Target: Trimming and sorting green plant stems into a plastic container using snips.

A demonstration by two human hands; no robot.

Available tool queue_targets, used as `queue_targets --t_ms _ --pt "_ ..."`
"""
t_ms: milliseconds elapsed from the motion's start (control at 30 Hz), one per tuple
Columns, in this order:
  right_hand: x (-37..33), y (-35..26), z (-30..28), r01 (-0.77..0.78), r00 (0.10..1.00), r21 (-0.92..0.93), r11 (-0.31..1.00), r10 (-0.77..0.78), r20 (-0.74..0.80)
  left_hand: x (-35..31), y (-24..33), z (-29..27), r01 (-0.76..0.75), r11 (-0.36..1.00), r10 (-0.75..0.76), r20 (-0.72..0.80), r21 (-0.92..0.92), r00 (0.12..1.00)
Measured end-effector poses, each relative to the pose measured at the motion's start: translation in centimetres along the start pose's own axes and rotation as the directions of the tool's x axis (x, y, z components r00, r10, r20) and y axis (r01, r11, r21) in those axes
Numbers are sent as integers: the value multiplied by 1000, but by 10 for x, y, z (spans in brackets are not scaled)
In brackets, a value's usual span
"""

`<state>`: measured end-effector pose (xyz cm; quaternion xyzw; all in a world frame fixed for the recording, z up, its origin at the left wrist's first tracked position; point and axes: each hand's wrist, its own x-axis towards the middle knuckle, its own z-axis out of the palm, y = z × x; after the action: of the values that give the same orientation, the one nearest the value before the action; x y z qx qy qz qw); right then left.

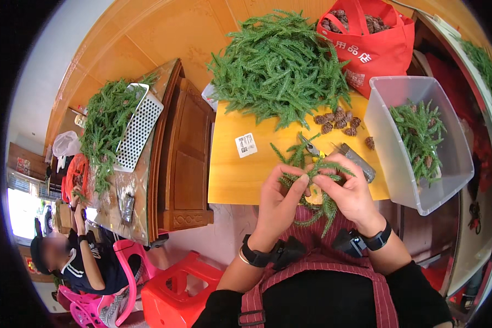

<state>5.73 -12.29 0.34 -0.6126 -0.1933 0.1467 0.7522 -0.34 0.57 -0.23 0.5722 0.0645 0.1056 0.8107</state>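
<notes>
My left hand (279, 199) and my right hand (351, 195) meet over the near edge of a yellow tabletop (229, 180). Thumb and fingertips of each are pinched on a green artificial pine sprig (329, 210), whose needled branches spread around and below the fingers. Just beyond, another bit of greenery (296, 156) lies beside pliers (310, 146), their handles partly hidden. A dark grey bundle of thin pieces (361, 164), perhaps wires, rests right of my right hand. Several brown pine cones (340, 117) are scattered farther back.
A large heap of green sprigs (279, 65) covers the table's back, beside a red bag (374, 54) of pine cones. Right stands a clear plastic bin (448, 188) holding sprigs. Left are a wooden cabinet (186, 153), a red stool (175, 292) and a seated person (93, 262) handling greenery.
</notes>
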Motion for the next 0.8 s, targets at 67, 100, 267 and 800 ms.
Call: queue_targets --t_ms 67,100,267,800 --pt "2 3 -3 95 995 -118 988 -92 35 -1 -1 -1 15 1000 -15 -19 6 1000" --pt "4 4 -4 194 980 -231 953 -180 81 0 -1 -1 14 1000 -14 -19 5 1000" --pt "1 -6 -6 382 924 -415 826 -341 171 1 6 4 67 995 -69 -23 -74 997" --pt "4 -3 -15 -415 892 296 860 322 317 -2 6 -7 -78 980 66 73 181 995"
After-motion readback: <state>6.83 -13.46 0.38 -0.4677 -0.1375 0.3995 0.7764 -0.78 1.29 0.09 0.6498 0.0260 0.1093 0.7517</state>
